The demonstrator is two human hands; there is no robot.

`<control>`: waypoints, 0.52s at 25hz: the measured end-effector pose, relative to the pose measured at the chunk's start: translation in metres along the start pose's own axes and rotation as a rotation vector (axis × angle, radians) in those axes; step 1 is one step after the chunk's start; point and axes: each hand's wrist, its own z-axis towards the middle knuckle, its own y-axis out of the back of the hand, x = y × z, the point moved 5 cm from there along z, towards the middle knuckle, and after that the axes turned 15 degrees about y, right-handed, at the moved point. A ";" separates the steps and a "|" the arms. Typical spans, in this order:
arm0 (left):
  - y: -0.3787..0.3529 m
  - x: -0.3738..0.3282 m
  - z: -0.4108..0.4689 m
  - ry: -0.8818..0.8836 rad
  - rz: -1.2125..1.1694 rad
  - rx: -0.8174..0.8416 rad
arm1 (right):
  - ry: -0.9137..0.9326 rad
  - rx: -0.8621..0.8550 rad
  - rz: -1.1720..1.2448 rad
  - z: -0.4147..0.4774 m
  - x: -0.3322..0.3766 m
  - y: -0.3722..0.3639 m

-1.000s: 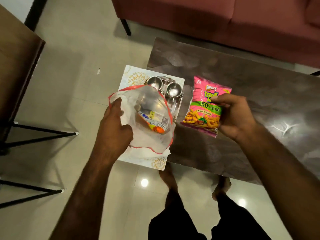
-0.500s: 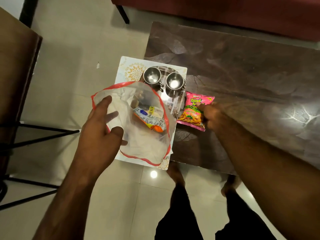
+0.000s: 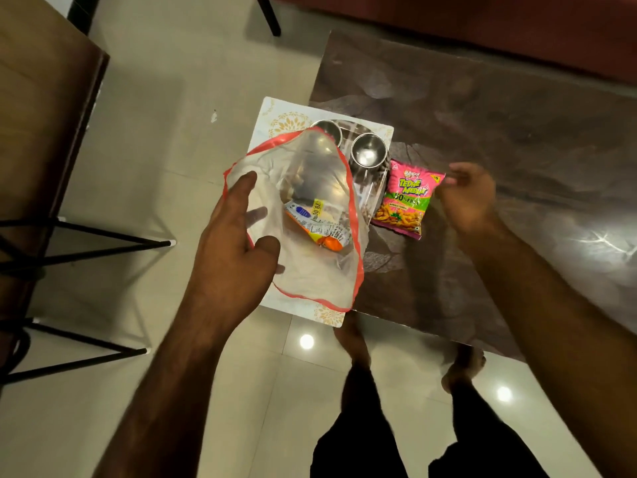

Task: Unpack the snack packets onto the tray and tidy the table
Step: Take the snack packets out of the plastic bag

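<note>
- Head view: we hold a clear, thin plastic bag with a red rim (image 3: 320, 270) in our left hand (image 3: 238, 243). The thumb and fingers are clamped on the bag's left wall and keep its mouth spread open above the near part of the tray.
- Head view: inside the bag lies an orange and white snack packet with a blue label (image 3: 319, 227), low against the right wall, not yet unpacked.
- Head view: our right hand (image 3: 470, 198) hovers just right of the pink and green snack packet (image 3: 403, 201). Its fingers are apart and loose, with nothing in them.
- Head view: that pink packet lies flat on the dark brown glossy worktop (image 3: 499, 132), just beside the right edge of the white rectangular tray with gold patterns (image 3: 275, 115); we judge it is off the tray.
- Head view: two small shiny steel cups (image 3: 368, 151) stand on the far part of the tray, one partly behind the bag.
- Handling, as we judge it: the packets look light, puffed and crinkly, with slippery film and brittle contents. We would pinch a sealed edge or a corner rather than squeeze the middle.
- The bag is limp and will collapse unless its rim is held.
</note>
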 end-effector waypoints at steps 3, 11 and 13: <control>-0.005 -0.009 -0.006 -0.016 0.025 0.025 | 0.307 0.169 0.166 -0.058 0.100 0.033; -0.016 -0.035 -0.026 -0.047 0.062 0.076 | 0.686 0.910 -0.665 -0.174 0.230 -0.028; -0.015 -0.040 -0.033 -0.076 0.060 0.076 | 0.581 1.063 -0.917 -0.169 0.200 -0.065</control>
